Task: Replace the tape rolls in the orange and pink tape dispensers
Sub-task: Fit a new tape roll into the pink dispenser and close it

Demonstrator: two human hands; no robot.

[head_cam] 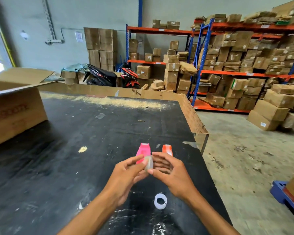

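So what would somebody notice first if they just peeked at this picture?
Probably the two hands in the middle, the left hand and right hand pinching a clear tape roll between them. Just beyond sit the bright pink dispenser and orange dispenser on the black table, with a white ring lying nearer the person. Behind, shelves are packed with brown boxes.

Grey-walled warehouse (95, 12), box-laden orange-blue shelving (236, 48), concrete floor (241, 150)

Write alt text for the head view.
Both hands, left hand and right hand, hold a tape roll over a black table, before a pink dispenser and an orange dispenser. A white ring lies nearer.
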